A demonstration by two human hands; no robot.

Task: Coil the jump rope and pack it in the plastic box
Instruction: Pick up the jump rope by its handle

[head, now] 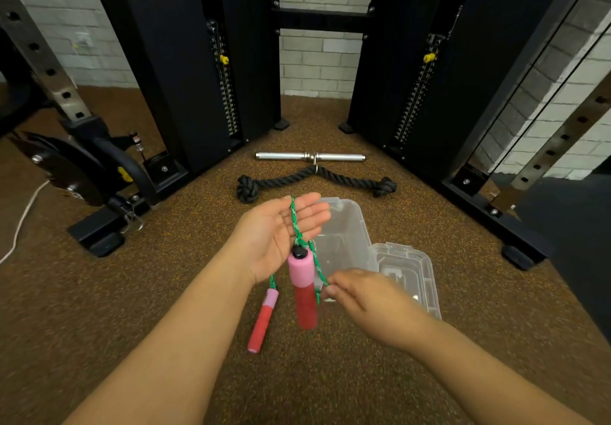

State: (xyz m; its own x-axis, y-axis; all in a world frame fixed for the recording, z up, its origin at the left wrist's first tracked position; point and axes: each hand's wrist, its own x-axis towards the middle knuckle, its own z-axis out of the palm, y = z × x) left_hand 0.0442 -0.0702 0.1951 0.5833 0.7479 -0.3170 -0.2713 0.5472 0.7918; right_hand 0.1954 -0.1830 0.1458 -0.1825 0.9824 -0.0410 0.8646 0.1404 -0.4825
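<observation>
The jump rope has a green braided cord [295,223] and two pink-and-red foam handles. My left hand [281,233] is held palm up with fingers spread, and the cord runs across the palm. One handle [302,289] hangs from that cord below the palm. My right hand [350,292] pinches the cord lower down, just right of the hanging handle. The other handle [263,320] lies on the floor under my left wrist. The clear plastic box [344,243] stands open on the floor behind my hands, with its clear lid [410,276] lying to its right.
A black knotted triceps rope [314,180] and a chrome bar handle [310,156] lie on the brown speckled floor beyond the box. Black cable-machine towers [198,77] stand left and right. A machine base [99,236] sits at the left.
</observation>
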